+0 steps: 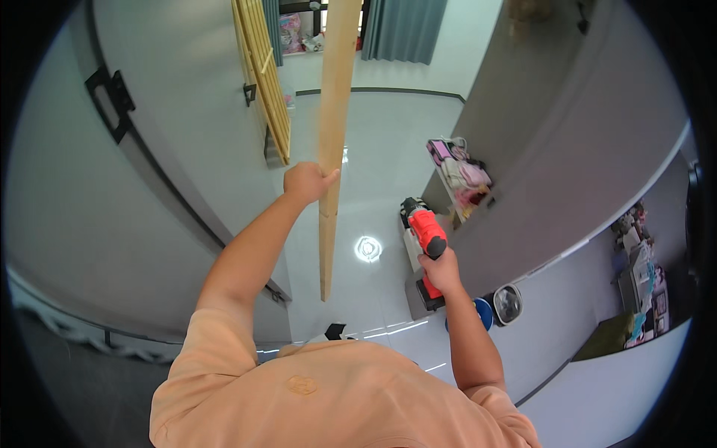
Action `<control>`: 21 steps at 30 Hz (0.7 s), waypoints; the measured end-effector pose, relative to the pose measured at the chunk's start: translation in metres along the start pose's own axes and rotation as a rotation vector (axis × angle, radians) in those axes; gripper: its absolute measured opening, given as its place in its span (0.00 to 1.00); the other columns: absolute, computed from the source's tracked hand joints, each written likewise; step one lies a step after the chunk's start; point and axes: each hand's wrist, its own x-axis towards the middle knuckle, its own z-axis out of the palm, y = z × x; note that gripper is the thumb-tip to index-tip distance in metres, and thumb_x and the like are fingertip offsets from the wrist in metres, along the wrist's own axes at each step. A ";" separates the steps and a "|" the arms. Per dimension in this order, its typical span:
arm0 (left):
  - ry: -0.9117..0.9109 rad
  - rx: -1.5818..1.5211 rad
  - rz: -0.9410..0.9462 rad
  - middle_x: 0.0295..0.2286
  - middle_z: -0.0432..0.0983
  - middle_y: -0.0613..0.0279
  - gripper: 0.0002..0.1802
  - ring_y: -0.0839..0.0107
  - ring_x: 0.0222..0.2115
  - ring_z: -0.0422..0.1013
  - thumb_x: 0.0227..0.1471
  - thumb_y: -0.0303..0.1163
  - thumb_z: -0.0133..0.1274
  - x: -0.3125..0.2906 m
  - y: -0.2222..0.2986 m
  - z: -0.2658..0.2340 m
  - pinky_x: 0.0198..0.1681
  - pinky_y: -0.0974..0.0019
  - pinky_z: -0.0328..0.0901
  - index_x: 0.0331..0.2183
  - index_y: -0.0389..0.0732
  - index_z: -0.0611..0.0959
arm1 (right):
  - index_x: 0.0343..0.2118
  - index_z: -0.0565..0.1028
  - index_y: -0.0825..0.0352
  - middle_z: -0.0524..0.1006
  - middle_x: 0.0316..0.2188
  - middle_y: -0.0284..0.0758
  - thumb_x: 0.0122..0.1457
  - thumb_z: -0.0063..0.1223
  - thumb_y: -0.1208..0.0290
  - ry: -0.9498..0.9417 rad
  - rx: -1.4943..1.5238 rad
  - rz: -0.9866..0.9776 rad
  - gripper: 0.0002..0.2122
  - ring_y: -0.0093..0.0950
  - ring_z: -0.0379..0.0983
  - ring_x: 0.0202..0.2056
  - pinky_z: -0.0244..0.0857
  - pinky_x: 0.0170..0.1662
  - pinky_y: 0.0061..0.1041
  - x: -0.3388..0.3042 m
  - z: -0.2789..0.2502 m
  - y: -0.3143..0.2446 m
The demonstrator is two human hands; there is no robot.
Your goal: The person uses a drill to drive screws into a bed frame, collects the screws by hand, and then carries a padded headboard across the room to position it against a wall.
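My left hand [307, 184] is closed around a long pale wooden board [337, 97]. The board stands upright in front of me, running from the top edge of the picture down toward the floor. To the right, my right hand [442, 270] grips a red and black cordless drill [428, 231] by its handle. Its chuck points away from me, and its battery base hangs below my fist. Whether a bit sits in the chuck is too small to tell. Board and drill are apart from each other.
Slatted wooden panels [263, 75] lean at the left beside a grey door [179, 97]. On the right a cabinet shelf [448, 183] carries folded pink and white items. A lined waste bin [508, 305] stands near my right forearm. Teal curtains [402, 30] hang at the far window.
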 end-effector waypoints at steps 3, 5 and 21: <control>-0.009 0.002 -0.022 0.13 0.72 0.56 0.32 0.59 0.17 0.71 0.45 0.59 0.47 0.057 -0.017 0.005 0.22 0.59 0.64 0.13 0.36 0.79 | 0.32 0.72 0.70 0.72 0.20 0.33 0.44 0.54 0.76 -0.059 0.033 0.035 0.10 0.22 0.67 0.19 0.63 0.23 0.26 0.060 0.018 -0.015; -0.021 0.048 -0.053 0.15 0.74 0.58 0.31 0.60 0.20 0.72 0.45 0.59 0.46 0.094 -0.028 0.009 0.23 0.59 0.65 0.16 0.39 0.81 | 0.32 0.72 0.70 0.72 0.20 0.32 0.44 0.54 0.77 -0.079 0.030 0.028 0.10 0.23 0.68 0.20 0.63 0.24 0.26 0.098 0.030 -0.023; 0.080 0.096 -0.311 0.24 0.78 0.54 0.29 0.58 0.28 0.74 0.46 0.58 0.45 0.426 -0.168 0.052 0.30 0.59 0.67 0.26 0.41 0.83 | 0.31 0.73 0.69 0.75 0.24 0.38 0.43 0.54 0.74 -0.171 -0.035 -0.054 0.10 0.31 0.71 0.27 0.64 0.34 0.28 0.500 0.140 -0.094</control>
